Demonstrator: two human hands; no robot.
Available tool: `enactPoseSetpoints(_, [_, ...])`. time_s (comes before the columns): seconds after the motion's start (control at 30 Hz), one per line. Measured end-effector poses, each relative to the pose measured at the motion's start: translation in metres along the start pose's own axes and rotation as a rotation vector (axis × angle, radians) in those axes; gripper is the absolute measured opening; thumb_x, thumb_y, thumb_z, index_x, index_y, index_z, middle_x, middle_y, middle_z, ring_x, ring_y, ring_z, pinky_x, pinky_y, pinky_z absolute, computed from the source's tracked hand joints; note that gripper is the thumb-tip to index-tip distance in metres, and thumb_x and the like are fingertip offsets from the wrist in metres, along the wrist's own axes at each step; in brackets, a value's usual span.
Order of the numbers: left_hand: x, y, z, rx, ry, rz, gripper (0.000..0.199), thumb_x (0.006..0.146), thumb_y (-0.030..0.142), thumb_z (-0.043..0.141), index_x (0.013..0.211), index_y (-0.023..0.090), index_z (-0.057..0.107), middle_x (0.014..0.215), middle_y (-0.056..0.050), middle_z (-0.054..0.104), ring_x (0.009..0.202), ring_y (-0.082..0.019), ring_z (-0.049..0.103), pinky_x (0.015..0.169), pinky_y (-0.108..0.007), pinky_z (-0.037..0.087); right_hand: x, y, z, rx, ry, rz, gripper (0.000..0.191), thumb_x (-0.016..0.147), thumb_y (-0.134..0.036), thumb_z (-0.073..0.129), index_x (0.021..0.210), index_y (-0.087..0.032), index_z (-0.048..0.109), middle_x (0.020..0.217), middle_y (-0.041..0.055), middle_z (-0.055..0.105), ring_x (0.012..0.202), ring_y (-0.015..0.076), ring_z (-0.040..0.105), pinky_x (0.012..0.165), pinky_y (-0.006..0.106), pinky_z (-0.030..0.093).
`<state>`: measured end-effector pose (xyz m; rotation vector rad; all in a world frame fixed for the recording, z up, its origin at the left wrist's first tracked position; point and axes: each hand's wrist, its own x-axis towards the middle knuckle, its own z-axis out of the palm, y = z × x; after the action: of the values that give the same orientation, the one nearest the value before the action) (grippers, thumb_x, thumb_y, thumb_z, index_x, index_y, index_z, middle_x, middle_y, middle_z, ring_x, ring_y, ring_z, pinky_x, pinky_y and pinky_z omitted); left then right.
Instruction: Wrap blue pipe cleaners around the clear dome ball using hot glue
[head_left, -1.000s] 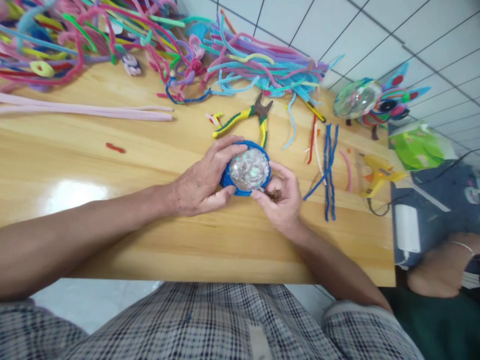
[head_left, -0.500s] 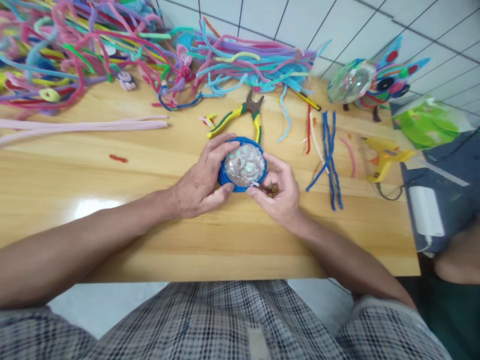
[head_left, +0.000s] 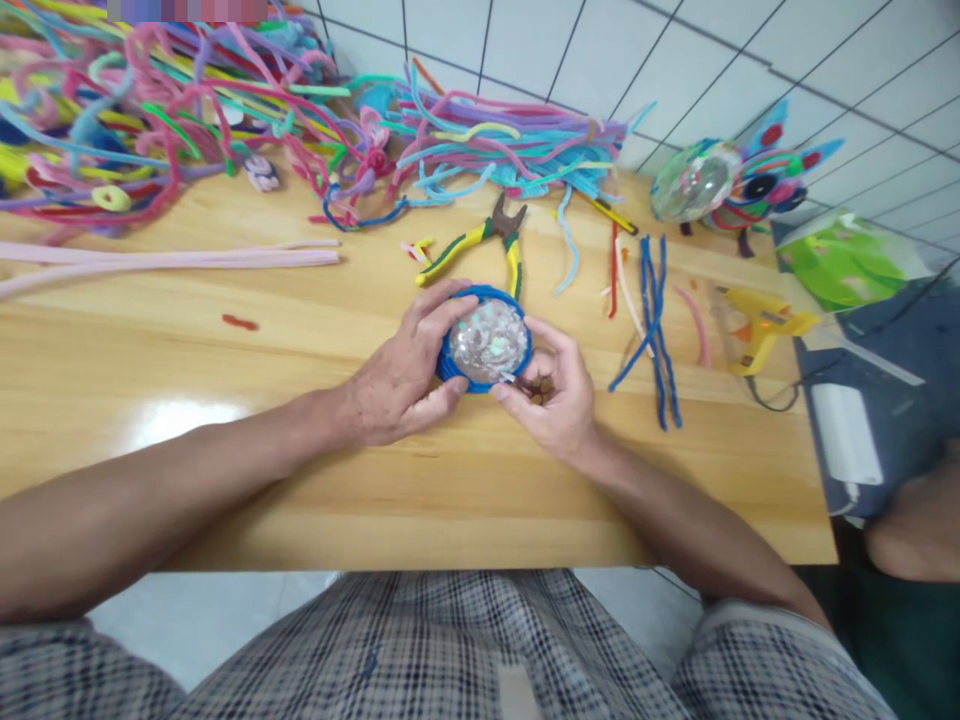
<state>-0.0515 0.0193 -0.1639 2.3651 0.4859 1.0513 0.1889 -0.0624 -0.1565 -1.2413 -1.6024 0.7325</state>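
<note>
Both hands hold a clear, glittery dome [head_left: 489, 340] whose rim is wrapped in blue pipe cleaner [head_left: 444, 365]. My left hand [head_left: 409, 365] closes on its left side, fingers over the top rim and thumb at the lower edge. At the right side, my right hand [head_left: 559, 385] grips the rim, its thumb at the lower right. A small brown thing with a pale tip [head_left: 536, 387] shows between the right thumb and fingers; its kind is unclear. Just beyond the dome lie pliers [head_left: 510, 225] with yellow-green handles, jaws pointing away.
Pipe cleaners are heaped at the back left [head_left: 150, 120] and bundled at the back [head_left: 517, 130]. Blue strips [head_left: 656, 330] lie to the right, near a yellow glue gun [head_left: 765, 320]. A decorated animal figure [head_left: 697, 185] stands at the back right. Another person's limb [head_left: 911, 525] shows at far right.
The view has shifted slightly, so the tabletop things appear a little lower. Both hands keep their hold on the dome, and more of the small brown thing shows by the right thumb.
</note>
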Motion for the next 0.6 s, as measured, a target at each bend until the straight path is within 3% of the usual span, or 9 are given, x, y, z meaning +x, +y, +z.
enactPoseSetpoints(0.23, [-0.0005,-0.0008,0.0034,-0.018,0.031,0.003,0.078,0.113,0.060,0.056,0.177,0.027,0.026,0.174,-0.024,0.041,0.168,-0.040,0.041,0.137,-0.068,0.044,0.0001,0.0016,-0.0001,0.034,0.010,0.004,0.067,0.098,-0.048,0.087,0.153,-0.031,0.053,0.066,-0.0123,0.054,0.054,0.0151,0.058,0.057,0.033,0.055])
enactPoseSetpoints(0.6, [-0.0011,-0.0016,0.0050,-0.045,0.038,-0.017,0.079,0.112,0.066,0.057,0.176,0.030,0.028,0.175,-0.023,0.042,0.168,-0.043,0.042,0.137,-0.073,0.042,-0.0006,0.0041,-0.0005,0.052,0.000,0.029,0.069,0.097,-0.049,0.088,0.154,-0.032,0.053,0.066,-0.0127,0.056,0.054,0.0153,0.058,0.055,0.033,0.054])
